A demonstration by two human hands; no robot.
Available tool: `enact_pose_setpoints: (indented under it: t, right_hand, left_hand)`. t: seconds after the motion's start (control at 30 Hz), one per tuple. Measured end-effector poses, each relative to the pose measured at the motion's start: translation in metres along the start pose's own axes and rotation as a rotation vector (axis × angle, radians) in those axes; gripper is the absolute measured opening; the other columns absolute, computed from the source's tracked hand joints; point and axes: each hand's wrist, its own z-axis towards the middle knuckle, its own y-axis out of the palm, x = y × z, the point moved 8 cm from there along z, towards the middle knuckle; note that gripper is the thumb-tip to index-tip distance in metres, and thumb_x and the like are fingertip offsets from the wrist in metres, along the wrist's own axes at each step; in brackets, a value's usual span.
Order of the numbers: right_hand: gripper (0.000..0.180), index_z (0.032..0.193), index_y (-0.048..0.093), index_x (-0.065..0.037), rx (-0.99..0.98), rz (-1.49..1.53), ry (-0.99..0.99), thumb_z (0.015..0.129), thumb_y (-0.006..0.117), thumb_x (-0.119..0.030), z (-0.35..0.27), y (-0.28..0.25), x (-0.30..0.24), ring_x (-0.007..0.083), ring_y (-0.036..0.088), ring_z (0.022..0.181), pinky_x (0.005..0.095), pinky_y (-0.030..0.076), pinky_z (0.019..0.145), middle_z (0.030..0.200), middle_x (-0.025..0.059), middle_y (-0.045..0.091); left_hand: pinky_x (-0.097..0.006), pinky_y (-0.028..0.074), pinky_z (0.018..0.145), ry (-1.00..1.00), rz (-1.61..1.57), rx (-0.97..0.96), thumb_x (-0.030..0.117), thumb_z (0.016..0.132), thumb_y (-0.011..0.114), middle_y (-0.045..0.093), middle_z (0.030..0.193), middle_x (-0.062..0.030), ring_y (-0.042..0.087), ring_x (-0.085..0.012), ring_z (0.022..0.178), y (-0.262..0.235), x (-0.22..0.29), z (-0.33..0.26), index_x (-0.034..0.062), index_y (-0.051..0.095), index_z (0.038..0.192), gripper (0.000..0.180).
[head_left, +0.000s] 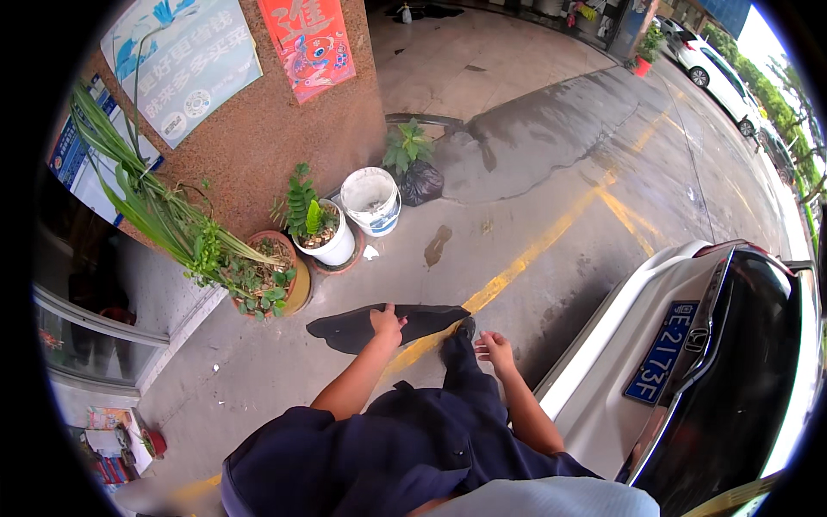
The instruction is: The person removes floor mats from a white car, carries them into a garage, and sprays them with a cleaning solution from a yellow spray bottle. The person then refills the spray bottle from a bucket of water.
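My left hand grips the edge of a flat black car floor mat that lies on the concrete ground in front of me. A little to the right, my right hand hangs loose with fingers apart and holds nothing. It hovers beside my dark trouser leg and black shoe, which steps on a yellow painted line. Both bare forearms reach out from short dark sleeves.
A white car's rear with a blue plate stands close on my right. On the left are potted plants, a white pot, a white bucket, a black bag and a reddish pillar. More cars are parked far off.
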Motion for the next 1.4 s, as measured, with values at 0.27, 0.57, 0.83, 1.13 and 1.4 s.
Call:
enact_pose_setpoints:
  t: [0.27, 0.57, 0.83, 1.13, 1.4]
  right_hand:
    - [0.017, 0.093, 0.056, -0.010, 0.254, 0.757, 0.057, 0.091, 0.052, -0.026, 0.202, -0.069, -0.225, 0.0200, 0.060, 0.067, 0.0371, 0.043, 0.049, 0.082, 0.0060, 0.062]
    - [0.009, 0.088, 0.056, -0.001, 1.020, 0.685, 0.055, 0.085, 0.057, -0.009, 0.418, -0.289, -0.250, 0.0290, 0.060, 0.066, 0.0420, 0.050, 0.049, 0.082, 0.0123, 0.059]
    - [0.013, 0.068, 0.052, 0.000, 1.498, 0.679, 0.126, 0.077, 0.053, -0.009, 0.493, -0.405, -0.390, 0.0255, 0.051, 0.048, 0.0362, 0.039, 0.038, 0.066, 0.0127, 0.053]
    - [0.016, 0.078, 0.055, 0.002, 1.586, 0.440, 0.254, 0.086, 0.048, -0.010, 0.727, -0.485, -0.614, 0.0251, 0.054, 0.057, 0.0347, 0.045, 0.044, 0.072, 0.0116, 0.057]
    - [0.016, 0.082, 0.056, 0.000, 1.392, 0.943, 0.258, 0.084, 0.051, -0.014, 1.073, -0.484, -0.802, 0.0219, 0.056, 0.059, 0.0321, 0.047, 0.051, 0.077, 0.0108, 0.058]
  left_hand:
    - [-0.030, 0.050, 0.043, -0.068, 0.273, -0.596, 0.024, 0.092, 0.057, 0.055, 0.081, -0.0088, 0.059, -0.0181, 0.064, 0.358, 0.043, -0.030, 0.0056, 0.039, 0.096, 0.027]
    - [-0.029, 0.050, 0.061, -0.237, 0.423, -0.860, 0.037, 0.088, 0.060, 0.063, 0.087, -0.0069, 0.060, -0.0160, 0.071, 0.603, 0.135, 0.194, 0.0091, 0.055, 0.101, 0.031]
    - [-0.031, 0.051, 0.054, -0.199, 0.411, -0.562, 0.026, 0.085, 0.061, 0.062, 0.079, -0.0056, 0.059, -0.0160, 0.063, 0.787, 0.287, 0.425, 0.0100, 0.056, 0.093, 0.018]
    - [-0.033, 0.053, 0.056, -0.075, 0.484, -0.465, 0.026, 0.088, 0.060, 0.061, 0.082, -0.0063, 0.059, -0.0167, 0.065, 1.066, 0.379, 0.669, 0.0075, 0.056, 0.099, 0.022]
    - [-0.033, 0.051, 0.045, -0.168, 0.667, 0.164, 0.018, 0.084, 0.059, 0.059, 0.070, -0.0070, 0.057, -0.0196, 0.053, 1.095, 0.494, 0.733, 0.0064, 0.061, 0.091, 0.014]
